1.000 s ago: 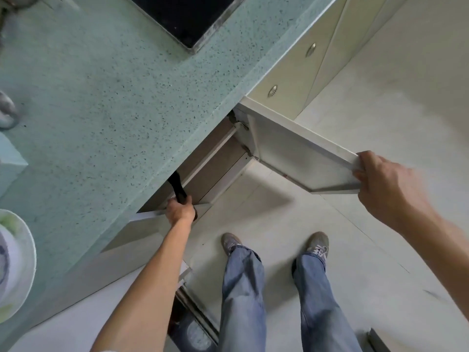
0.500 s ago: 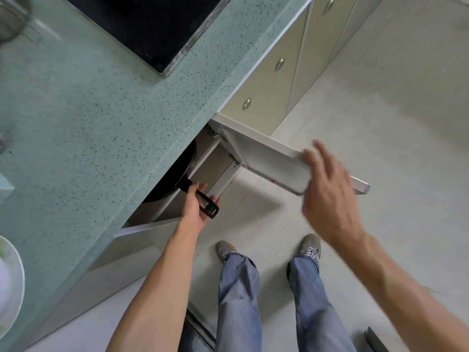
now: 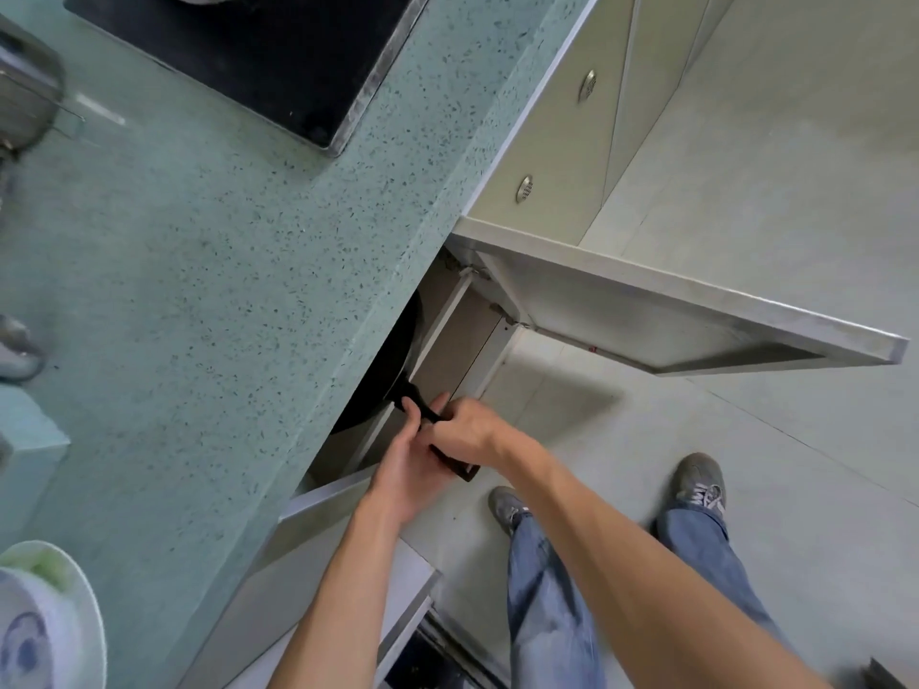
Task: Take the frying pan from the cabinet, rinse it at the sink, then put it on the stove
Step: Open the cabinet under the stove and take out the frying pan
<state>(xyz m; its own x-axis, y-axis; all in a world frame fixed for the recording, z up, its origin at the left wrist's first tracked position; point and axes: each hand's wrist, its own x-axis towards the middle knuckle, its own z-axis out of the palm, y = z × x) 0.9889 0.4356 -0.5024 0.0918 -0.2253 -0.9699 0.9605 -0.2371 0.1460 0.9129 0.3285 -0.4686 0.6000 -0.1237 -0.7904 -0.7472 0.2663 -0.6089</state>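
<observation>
A black frying pan (image 3: 385,370) pokes halfway out of the open cabinet under the green speckled counter (image 3: 209,290); most of its bowl is hidden beneath the counter edge. Its black handle runs out toward me. My left hand (image 3: 405,469) grips the handle from below. My right hand (image 3: 465,427) is closed over the handle from the right, just above the left. The black glass stove (image 3: 278,57) lies on the counter at the top of the view. No sink is in view.
The right cabinet door (image 3: 696,315) stands swung wide open over the floor; the left door (image 3: 318,529) is open beside my left forearm. Cream cabinet fronts with round metal knobs (image 3: 523,189) continue to the right. A patterned plate (image 3: 45,624) sits at the counter's lower left, metal ware (image 3: 25,92) upper left.
My right hand let go of the cabinet door and came over to the pan handle. The left hand has drawn the pan partly out of the cabinet.
</observation>
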